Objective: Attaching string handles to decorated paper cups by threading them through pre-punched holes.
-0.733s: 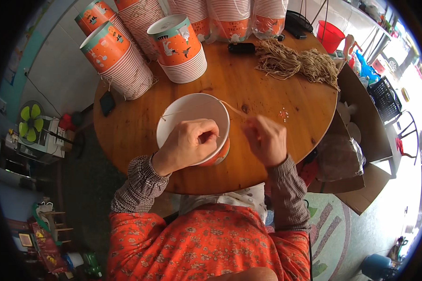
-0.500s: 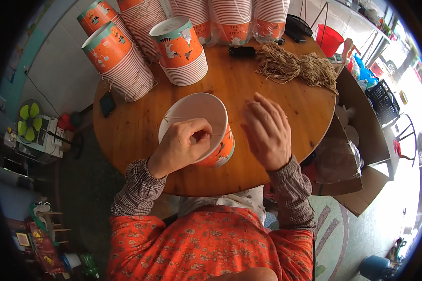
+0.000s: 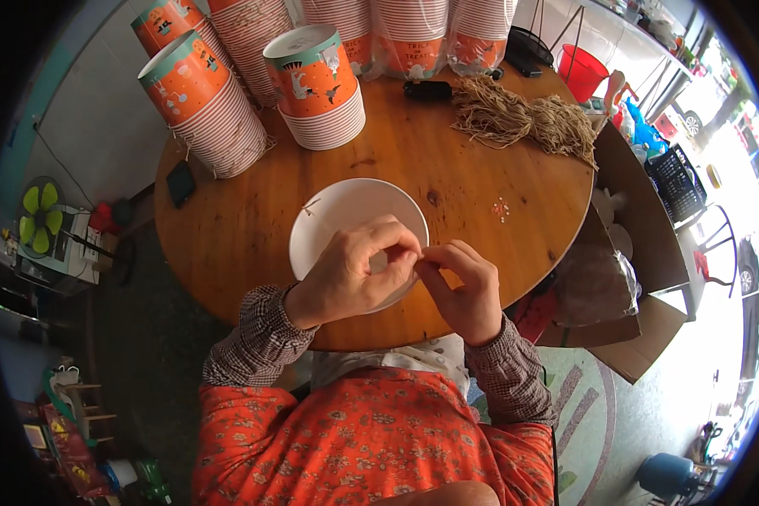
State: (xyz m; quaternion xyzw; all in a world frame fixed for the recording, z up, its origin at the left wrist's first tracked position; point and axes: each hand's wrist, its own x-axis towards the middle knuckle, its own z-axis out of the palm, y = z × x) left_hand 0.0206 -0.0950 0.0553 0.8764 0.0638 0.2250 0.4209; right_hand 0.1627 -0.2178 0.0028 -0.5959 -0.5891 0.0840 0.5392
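Observation:
A paper bucket (image 3: 337, 207) with a white inside leans on the round table, its mouth tipped toward me. A short end of thin string (image 3: 310, 206) shows at its far left rim. My left hand (image 3: 350, 270) lies across the mouth, thumb and forefinger pinched. My right hand (image 3: 464, 291) meets it fingertip to fingertip at the right rim, also pinched. The string between the fingertips is mostly hidden by them.
Stacked orange-and-striped paper buckets (image 3: 322, 101) stand at the back left, with bagged stacks (image 3: 409, 51) behind. A bundle of tan strings (image 3: 523, 118) lies at the back right. Tiny pinkish specks (image 3: 500, 209) lie on the wooden table (image 3: 236, 228). A cardboard box (image 3: 662, 337) stands right.
My right hand has come down and left, from raised and apart to pinching beside the left hand. The bucket's mouth has turned more toward me, hiding its orange side.

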